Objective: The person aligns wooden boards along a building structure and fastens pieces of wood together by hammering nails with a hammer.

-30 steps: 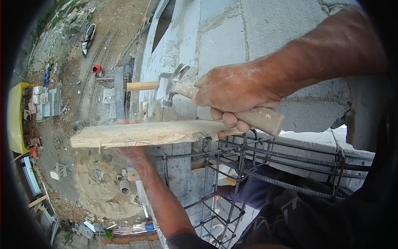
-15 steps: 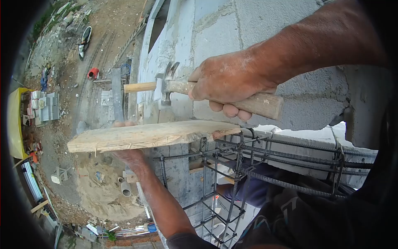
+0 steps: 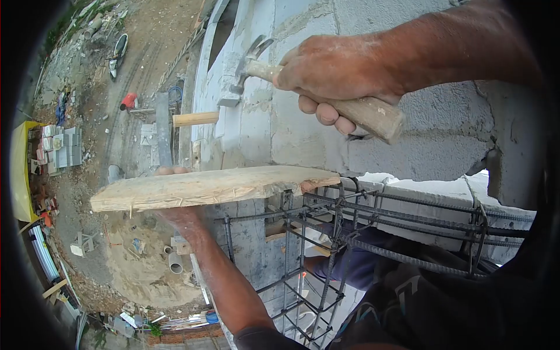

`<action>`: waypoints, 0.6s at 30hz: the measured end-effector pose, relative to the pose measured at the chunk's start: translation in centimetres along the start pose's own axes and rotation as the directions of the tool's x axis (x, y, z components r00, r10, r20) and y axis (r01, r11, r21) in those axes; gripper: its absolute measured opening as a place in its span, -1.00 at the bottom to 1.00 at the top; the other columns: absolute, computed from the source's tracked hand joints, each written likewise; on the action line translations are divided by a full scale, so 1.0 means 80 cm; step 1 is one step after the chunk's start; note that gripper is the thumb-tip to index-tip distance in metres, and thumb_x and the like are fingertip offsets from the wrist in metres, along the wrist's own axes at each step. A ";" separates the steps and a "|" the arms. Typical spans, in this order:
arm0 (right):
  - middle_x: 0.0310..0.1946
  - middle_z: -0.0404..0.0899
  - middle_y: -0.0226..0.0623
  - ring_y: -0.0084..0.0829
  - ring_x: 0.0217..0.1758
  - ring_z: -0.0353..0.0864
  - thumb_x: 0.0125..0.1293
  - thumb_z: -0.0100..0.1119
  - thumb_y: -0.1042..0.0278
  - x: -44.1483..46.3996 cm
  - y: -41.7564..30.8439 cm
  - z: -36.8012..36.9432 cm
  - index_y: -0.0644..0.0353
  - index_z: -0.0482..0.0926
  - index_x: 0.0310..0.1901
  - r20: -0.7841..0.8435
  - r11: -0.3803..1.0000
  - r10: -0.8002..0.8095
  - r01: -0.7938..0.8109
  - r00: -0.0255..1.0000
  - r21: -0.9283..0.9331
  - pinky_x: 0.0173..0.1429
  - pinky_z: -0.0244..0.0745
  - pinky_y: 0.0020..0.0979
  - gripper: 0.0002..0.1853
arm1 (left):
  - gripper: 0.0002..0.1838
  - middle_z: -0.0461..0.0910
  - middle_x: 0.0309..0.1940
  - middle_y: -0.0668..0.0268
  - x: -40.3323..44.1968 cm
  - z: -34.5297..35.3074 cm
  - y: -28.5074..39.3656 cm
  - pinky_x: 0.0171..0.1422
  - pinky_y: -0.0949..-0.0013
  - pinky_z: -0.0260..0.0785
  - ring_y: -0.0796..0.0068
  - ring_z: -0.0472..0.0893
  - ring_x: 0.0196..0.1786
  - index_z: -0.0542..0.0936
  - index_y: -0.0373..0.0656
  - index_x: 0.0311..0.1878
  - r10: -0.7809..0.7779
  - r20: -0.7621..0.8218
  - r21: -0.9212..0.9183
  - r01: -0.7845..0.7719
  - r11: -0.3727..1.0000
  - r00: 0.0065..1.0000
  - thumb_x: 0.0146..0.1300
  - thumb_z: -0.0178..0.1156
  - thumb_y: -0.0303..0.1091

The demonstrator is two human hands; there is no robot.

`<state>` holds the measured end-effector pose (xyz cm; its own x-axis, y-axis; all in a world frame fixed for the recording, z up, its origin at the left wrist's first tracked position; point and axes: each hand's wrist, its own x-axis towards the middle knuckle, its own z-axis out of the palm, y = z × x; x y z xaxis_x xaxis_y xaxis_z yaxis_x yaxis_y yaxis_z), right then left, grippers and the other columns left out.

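My right hand (image 3: 341,73) is wrapped round the wooden handle of a claw hammer (image 3: 373,115), in front of the grey block wall (image 3: 420,131). The hammer's metal head is at the upper left of the hand, beside the wall. My left hand (image 3: 182,217) holds a long, rough-edged wooden board (image 3: 216,188) from behind and below. Its fingertips show above the board's upper edge, while the board hides its middle. The board's right end lies at the top of a rebar cage (image 3: 335,233).
A short wooden piece (image 3: 195,119) juts out left of the wall. Far below are a person in red (image 3: 129,101), a motorcycle (image 3: 117,55), stacked blocks (image 3: 69,147), a yellow sheet (image 3: 24,172) and a pipe (image 3: 175,263). Rebar runs along the right side.
My right hand has lifted the hammer, whose head is now higher and tilted, away from the short wooden piece. The board in my left hand has shifted slightly left.
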<state>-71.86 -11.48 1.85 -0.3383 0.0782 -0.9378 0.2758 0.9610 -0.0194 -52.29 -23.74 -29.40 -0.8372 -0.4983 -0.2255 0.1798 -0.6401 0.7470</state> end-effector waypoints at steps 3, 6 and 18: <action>-0.42 0.44 -0.25 -0.59 -0.58 0.52 0.60 -0.32 0.13 0.008 -0.006 -0.008 0.28 0.37 -0.01 -0.280 0.964 -0.010 0.084 0.960 0.254 -0.55 0.61 -0.50 -0.64 | -0.52 0.52 -0.22 0.34 0.002 -0.023 -0.019 -0.01 0.04 0.49 0.22 0.55 -0.16 0.47 -0.06 -0.09 -0.095 -0.094 -0.141 0.081 0.987 0.991 0.50 -0.07 0.20; -0.40 0.42 -0.28 -0.57 -0.57 0.50 0.61 -0.29 0.11 0.025 0.012 0.024 0.29 0.39 0.03 -0.049 0.977 0.043 -0.032 0.998 0.213 -0.53 0.61 -0.47 -0.62 | -0.50 0.55 -0.20 0.33 0.002 -0.022 -0.017 -0.02 -0.01 0.50 0.19 0.57 -0.16 0.49 -0.05 -0.09 -0.165 -0.161 -0.227 0.127 0.966 0.973 0.48 -0.05 0.25; -0.41 0.39 -0.36 -0.61 -0.56 0.48 0.60 -0.26 0.13 0.028 -0.005 0.018 0.26 0.38 0.06 -0.139 0.979 -0.007 0.035 0.990 0.199 -0.54 0.61 -0.49 -0.65 | -0.68 0.53 -0.28 0.25 -0.002 0.049 0.023 -0.21 0.17 0.57 0.29 0.57 -0.32 0.47 -0.20 -0.12 -0.157 -0.465 -0.163 0.090 0.982 0.871 0.47 0.16 -0.09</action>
<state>-71.46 -12.04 -0.75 -0.4617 0.1072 -0.8805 0.4374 0.8911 -0.1209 -53.87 -22.58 -25.52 -0.5172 -0.6057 -0.6046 0.1860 -0.7691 0.6114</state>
